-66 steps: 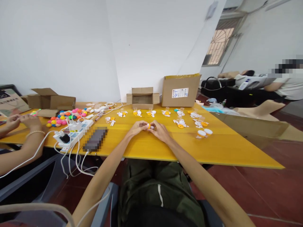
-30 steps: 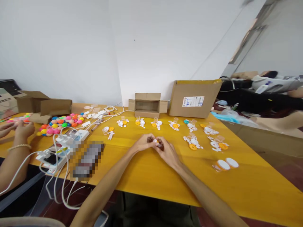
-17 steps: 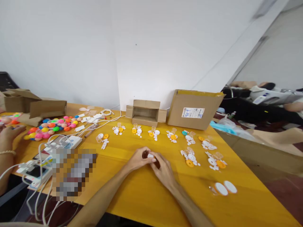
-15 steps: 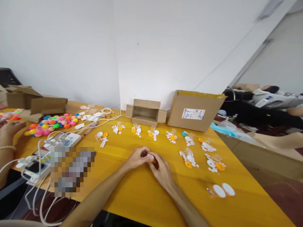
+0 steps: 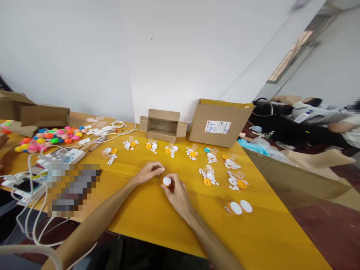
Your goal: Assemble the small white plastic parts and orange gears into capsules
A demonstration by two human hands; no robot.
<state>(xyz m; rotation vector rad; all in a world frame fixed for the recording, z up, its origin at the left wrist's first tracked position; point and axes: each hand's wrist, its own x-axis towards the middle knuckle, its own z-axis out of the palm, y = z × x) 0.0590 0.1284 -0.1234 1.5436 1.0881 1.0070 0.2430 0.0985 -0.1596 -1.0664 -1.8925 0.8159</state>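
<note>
My right hand [image 5: 176, 195] rests on the yellow table [image 5: 261, 236] and pinches a small round white-topped piece [image 5: 167, 181] at its fingertips. My left hand [image 5: 149, 172] lies just to the left of it, fingers curled loosely, apart from the piece, with nothing visible in it. Several small heaps of white and orange plastic parts [image 5: 209, 178] are laid out in rows beyond and to the right of my hands. Two finished white-and-orange discs [image 5: 241, 207] lie at the right.
A small open carton [image 5: 163, 125] and a larger closed carton [image 5: 219, 122] stand against the wall. At left lie a power strip with cables [image 5: 42, 168], bright coloured balls [image 5: 47, 137] and more cartons [image 5: 42, 115]. A person sits far right [image 5: 348, 127].
My hands were pressed together around the small piece; now they have come apart, the right hand keeping the piece and the left drawn off to the left. The view has shifted.
</note>
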